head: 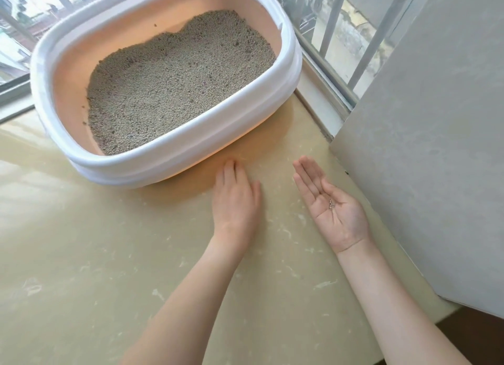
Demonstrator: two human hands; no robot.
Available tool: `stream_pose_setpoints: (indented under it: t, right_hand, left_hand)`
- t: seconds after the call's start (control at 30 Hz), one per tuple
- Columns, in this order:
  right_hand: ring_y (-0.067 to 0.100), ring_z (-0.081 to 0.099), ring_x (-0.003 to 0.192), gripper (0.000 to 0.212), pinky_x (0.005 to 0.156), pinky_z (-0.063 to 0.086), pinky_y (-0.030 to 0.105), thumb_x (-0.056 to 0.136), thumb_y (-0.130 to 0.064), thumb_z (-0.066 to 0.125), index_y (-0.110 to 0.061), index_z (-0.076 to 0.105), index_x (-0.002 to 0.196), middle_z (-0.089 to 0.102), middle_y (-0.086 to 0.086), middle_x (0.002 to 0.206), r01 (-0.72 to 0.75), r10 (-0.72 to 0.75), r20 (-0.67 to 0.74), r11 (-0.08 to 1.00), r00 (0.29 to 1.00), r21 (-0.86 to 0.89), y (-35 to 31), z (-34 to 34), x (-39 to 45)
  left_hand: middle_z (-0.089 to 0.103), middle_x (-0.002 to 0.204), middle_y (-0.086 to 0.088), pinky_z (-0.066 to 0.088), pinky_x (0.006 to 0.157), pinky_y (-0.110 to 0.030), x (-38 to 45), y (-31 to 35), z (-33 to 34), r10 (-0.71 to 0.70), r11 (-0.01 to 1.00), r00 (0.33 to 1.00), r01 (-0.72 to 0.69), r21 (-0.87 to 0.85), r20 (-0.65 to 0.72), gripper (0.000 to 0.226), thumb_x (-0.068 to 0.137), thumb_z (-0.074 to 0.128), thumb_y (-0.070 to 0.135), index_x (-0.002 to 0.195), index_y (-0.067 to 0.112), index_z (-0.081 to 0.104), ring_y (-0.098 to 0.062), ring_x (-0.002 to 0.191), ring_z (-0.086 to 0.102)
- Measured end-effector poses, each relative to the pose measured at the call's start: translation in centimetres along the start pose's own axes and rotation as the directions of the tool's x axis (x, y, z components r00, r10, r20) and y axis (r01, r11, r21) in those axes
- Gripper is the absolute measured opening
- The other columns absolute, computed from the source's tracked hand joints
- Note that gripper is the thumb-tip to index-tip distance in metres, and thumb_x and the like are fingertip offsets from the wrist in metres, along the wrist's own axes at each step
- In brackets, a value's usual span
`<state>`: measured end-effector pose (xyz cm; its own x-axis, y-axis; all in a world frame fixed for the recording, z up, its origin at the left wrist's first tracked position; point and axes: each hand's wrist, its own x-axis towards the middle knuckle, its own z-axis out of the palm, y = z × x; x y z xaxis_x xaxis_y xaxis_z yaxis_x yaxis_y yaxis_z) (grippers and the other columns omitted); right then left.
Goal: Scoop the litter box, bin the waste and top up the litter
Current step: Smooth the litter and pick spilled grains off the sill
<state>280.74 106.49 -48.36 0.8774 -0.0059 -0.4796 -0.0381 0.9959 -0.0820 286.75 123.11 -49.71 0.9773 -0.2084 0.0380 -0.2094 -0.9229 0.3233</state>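
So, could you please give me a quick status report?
Left hand flat on floor. Right hand open, cupping litter grains. Litter box unobstructed.

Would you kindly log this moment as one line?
left hand: flat on floor | right hand: palm up, few grains | litter box: untouched

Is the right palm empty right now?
No, the right hand lies open, palm up, with a few litter grains resting in the middle of the palm.
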Motion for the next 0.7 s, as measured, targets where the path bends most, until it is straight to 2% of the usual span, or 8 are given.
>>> stream_pose_setpoints:
  t: [0.07, 0.17, 0.3, 0.37, 0.43, 0.57, 0.63, 0.7]
  right_hand:
    - [0.040, 0.040, 0.134, 0.048, 0.111, 0.032, 0.049, 0.084, 0.017, 0.038, 0.014, 0.046, 0.132, 0.044, 0.027, 0.141, -0.009, 0.009, -0.025, 1.000, 1.000, -0.003, -0.1, -0.6, -0.2]
    - [0.036, 0.034, 0.138, 0.045, 0.116, 0.025, 0.045, 0.095, -0.001, 0.030, 0.011, 0.042, 0.137, 0.040, 0.025, 0.145, -0.002, 0.002, 0.000, 0.999, 1.000, -0.034, 0.1, -0.3, -0.5]
    - [0.035, 0.044, 0.132, 0.055, 0.111, 0.035, 0.046, 0.099, -0.030, 0.030, 0.011, 0.052, 0.129, 0.048, 0.024, 0.139, -0.017, 0.017, -0.001, 1.000, 1.000, 0.020, 1.1, 2.8, -1.9]
    - [0.035, 0.049, 0.128, 0.055, 0.107, 0.039, 0.045, 0.100, -0.031, 0.029, 0.010, 0.056, 0.126, 0.052, 0.024, 0.136, 0.001, -0.001, 0.007, 1.000, 1.000, 0.021, 1.7, 5.2, -3.2]
    - [0.035, 0.052, 0.125, 0.053, 0.105, 0.041, 0.045, 0.100, -0.029, 0.031, 0.009, 0.058, 0.124, 0.054, 0.023, 0.133, 0.029, -0.029, 0.010, 1.000, 1.000, 0.002, 2.2, 7.9, -5.1]
    - [0.031, 0.061, 0.115, 0.047, 0.098, 0.047, 0.043, 0.097, -0.028, 0.037, 0.005, 0.069, 0.108, 0.062, 0.020, 0.124, 0.093, -0.095, 0.039, 0.995, 0.995, 0.043, 2.9, 13.7, -10.8]
    - [0.031, 0.063, 0.112, 0.052, 0.096, 0.048, 0.044, 0.100, -0.029, 0.033, 0.005, 0.072, 0.101, 0.065, 0.019, 0.119, 0.120, -0.123, 0.040, 0.991, 0.992, 0.066, 3.2, 16.0, -13.7]
    - [0.031, 0.063, 0.111, 0.056, 0.096, 0.048, 0.045, 0.102, -0.028, 0.028, 0.006, 0.072, 0.099, 0.066, 0.019, 0.118, 0.140, -0.144, 0.033, 0.986, 0.989, 0.090, 3.3, 18.1, -16.5]
  left_hand:
    - [0.038, 0.144, -0.017, 0.016, 0.110, -0.032, -0.4, 0.7, 0.1, -0.001, 0.999, 0.998, 0.004, -0.054, 0.055, 0.051, 0.096, 0.038, 0.027, 0.139, 0.000, 0.038, -0.034, 0.135, 0.028]
    - [0.038, 0.147, -0.011, 0.021, 0.113, -0.032, -0.8, 0.5, -1.2, 0.089, 0.983, 0.996, -0.083, -0.163, 0.028, 0.048, 0.097, 0.035, 0.026, 0.140, 0.005, 0.041, -0.027, 0.137, 0.031]
    - [0.049, 0.139, 0.005, 0.025, 0.110, -0.016, -2.3, 2.0, -4.9, -0.051, 0.800, 0.998, 0.064, -0.597, 0.039, 0.038, 0.101, 0.036, 0.023, 0.133, 0.014, 0.053, -0.004, 0.131, 0.039]
    - [0.059, 0.128, 0.006, 0.035, 0.107, -0.022, -3.0, 3.2, -7.6, -0.168, 0.593, 0.975, 0.219, -0.775, 0.147, 0.032, 0.101, 0.038, 0.020, 0.124, 0.014, 0.060, -0.002, 0.122, 0.050]
    - [0.066, 0.118, -0.001, 0.043, 0.101, -0.029, -3.7, 4.3, -11.3, -0.247, 0.285, 0.924, 0.358, -0.889, 0.293, 0.033, 0.101, 0.035, 0.017, 0.115, 0.009, 0.064, -0.010, 0.114, 0.059]
    - [0.066, 0.116, -0.016, 0.046, 0.098, -0.036, -5.1, 6.4, -19.8, -0.219, -0.391, 0.775, 0.488, -0.780, 0.594, 0.037, 0.101, 0.032, 0.018, 0.116, -0.003, 0.059, -0.027, 0.110, 0.063]
    - [0.066, 0.115, -0.018, 0.045, 0.099, -0.039, -6.0, 6.8, -23.3, -0.158, -0.583, 0.723, 0.481, -0.654, 0.672, 0.039, 0.100, 0.031, 0.019, 0.117, -0.004, 0.058, -0.030, 0.111, 0.061]
    - [0.066, 0.116, -0.018, 0.044, 0.100, -0.040, -7.2, 7.3, -26.7, -0.126, -0.638, 0.713, 0.474, -0.607, 0.689, 0.038, 0.099, 0.031, 0.018, 0.115, -0.003, 0.059, -0.030, 0.112, 0.060]
